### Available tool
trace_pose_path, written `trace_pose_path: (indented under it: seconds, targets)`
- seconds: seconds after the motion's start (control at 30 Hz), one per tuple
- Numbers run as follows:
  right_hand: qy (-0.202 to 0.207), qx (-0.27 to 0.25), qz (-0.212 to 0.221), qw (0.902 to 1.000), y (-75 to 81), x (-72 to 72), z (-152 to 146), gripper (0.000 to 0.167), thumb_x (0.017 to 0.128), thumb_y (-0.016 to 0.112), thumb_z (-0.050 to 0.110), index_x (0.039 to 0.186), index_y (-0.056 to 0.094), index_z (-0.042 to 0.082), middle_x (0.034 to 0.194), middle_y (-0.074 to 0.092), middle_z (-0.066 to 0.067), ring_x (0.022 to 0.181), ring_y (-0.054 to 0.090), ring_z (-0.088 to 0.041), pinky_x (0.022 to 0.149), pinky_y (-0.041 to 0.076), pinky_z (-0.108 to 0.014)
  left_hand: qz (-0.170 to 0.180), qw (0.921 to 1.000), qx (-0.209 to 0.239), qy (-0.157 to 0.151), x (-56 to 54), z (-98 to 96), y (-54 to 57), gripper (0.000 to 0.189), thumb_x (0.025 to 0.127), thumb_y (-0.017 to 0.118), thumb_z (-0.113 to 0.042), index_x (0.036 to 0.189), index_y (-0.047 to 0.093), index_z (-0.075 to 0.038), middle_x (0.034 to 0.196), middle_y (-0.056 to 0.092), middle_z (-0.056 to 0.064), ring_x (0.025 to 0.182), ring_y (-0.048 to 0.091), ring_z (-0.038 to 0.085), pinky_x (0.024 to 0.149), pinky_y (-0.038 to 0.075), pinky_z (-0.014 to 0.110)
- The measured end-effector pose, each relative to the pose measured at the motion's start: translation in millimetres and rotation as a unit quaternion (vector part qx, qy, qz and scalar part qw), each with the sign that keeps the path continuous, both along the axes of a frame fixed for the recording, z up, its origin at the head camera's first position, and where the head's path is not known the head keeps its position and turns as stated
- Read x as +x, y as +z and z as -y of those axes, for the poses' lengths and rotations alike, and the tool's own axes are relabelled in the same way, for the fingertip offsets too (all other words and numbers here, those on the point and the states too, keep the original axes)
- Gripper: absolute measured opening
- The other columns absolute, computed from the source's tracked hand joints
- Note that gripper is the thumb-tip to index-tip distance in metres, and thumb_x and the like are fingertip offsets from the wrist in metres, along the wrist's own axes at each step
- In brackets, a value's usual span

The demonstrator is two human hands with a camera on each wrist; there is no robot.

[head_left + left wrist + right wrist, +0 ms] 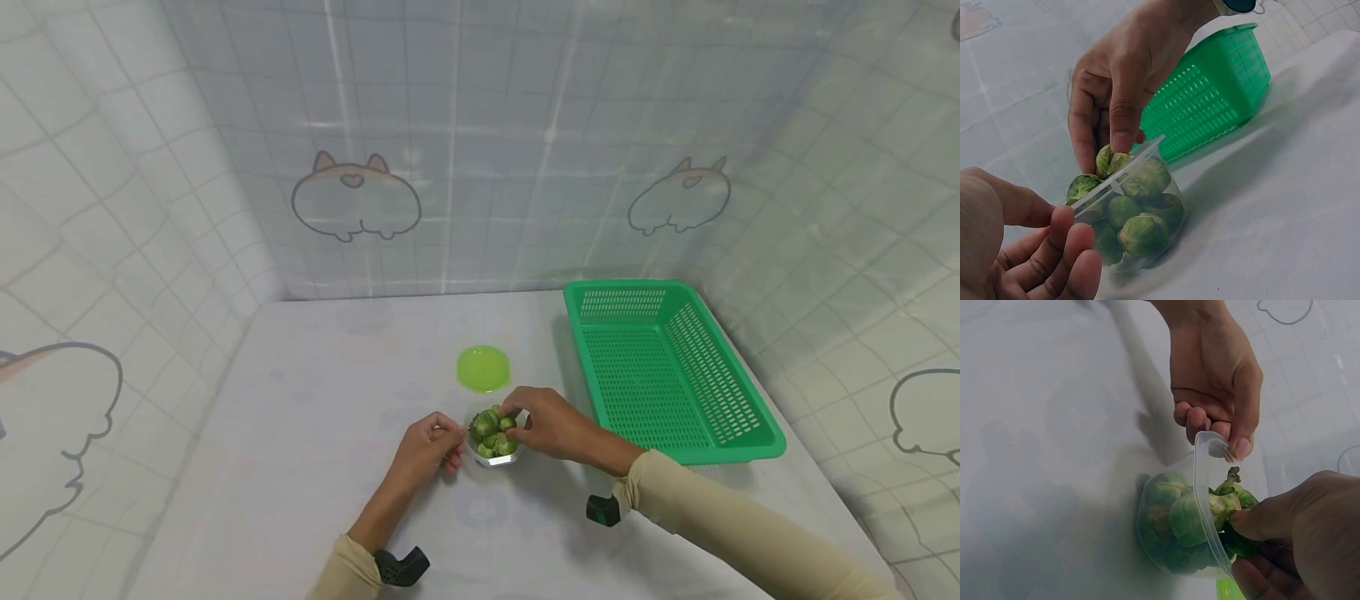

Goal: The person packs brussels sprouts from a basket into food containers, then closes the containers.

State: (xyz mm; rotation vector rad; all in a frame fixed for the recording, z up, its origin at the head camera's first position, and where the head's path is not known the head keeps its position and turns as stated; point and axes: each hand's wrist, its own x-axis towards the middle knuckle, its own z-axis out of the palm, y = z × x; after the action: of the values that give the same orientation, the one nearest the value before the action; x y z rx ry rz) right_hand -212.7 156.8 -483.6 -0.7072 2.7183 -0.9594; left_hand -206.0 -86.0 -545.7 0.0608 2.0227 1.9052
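A small clear plastic container full of green Brussels sprouts stands on the white-covered table. My left hand pinches its rim between thumb and forefinger, the other fingers loosely curled. From the opposite side, my right hand reaches over the opening. In the right wrist view, the thumb and fingers of that hand pinch a Brussels sprout at the top of the pile. Part of this sprout is hidden behind the fingers. Just behind the container lies a round yellow-green lid.
To the right stands a large green slotted basket, close to my right forearm. A pale tiled-pattern sheet with cartoon outlines rises behind the table and along both sides.
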Motion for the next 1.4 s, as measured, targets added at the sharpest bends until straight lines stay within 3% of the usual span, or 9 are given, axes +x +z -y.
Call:
trace_pose_path:
  seconds: [0.57,0.8,0.93,1.1,1.4]
  targets:
    - [-0.003,-0.013,0.0,0.9999,1.4,0.6,0,0.026,0.087,0.079,0.009,0.112,0.072,0.009,0.11,0.071,0.0,0.099,0.067,-0.016,0.077,0.058,-0.032,0.001,0.9999,-0.01,-0.007,1.2,2.6,2.4,0.018,0.096,0.067,-0.015,0.102,0.063,0.002,0.086,0.071,0.022,0.062,0.065,0.019,0.06,0.059,0.037]
    - [-0.035,-0.028,-0.015,0.9989,6.8,-6.3,-4,0.017,0.09,0.076,0.013,0.107,0.075,0.01,0.105,0.074,-0.001,0.096,0.069,-0.014,0.078,0.057,-0.024,-0.02,0.9992,-0.028,-0.021,-6.6,10.4,4.5,0.018,0.099,0.063,-0.013,0.105,0.064,0.004,0.089,0.07,0.025,0.064,0.066,0.018,0.062,0.06,0.038]
    - [-0.069,-0.047,-0.013,0.9965,17.0,-19.8,-8,0.013,0.094,0.072,0.016,0.106,0.075,0.01,0.101,0.074,-0.001,0.09,0.07,-0.014,0.075,0.057,-0.025,-0.024,0.9981,-0.055,-0.014,-20.4,14.8,8.5,0.018,0.098,0.062,-0.013,0.106,0.065,0.003,0.089,0.07,0.024,0.064,0.066,0.019,0.063,0.06,0.037]
    - [-0.11,-0.073,0.055,0.9897,28.3,-44.3,-13,0.017,0.099,0.065,0.017,0.109,0.073,0.007,0.099,0.074,-0.005,0.08,0.073,-0.018,0.072,0.059,-0.032,-0.039,0.9928,-0.113,-0.007,-46.3,15.5,17.0,0.017,0.098,0.062,-0.017,0.104,0.067,-0.002,0.089,0.071,0.017,0.066,0.067,0.019,0.065,0.059,0.039]
    - [-0.192,-0.026,0.123,0.9733,21.6,-91.4,-4,0.024,0.099,0.059,0.012,0.112,0.072,-0.003,0.099,0.074,-0.015,0.081,0.074,-0.023,0.078,0.06,-0.041,-0.061,0.9734,-0.22,-0.014,-104.3,12.0,18.4,0.025,0.098,0.059,-0.027,0.107,0.069,-0.007,0.09,0.072,0.007,0.072,0.068,0.022,0.065,0.056,0.033]
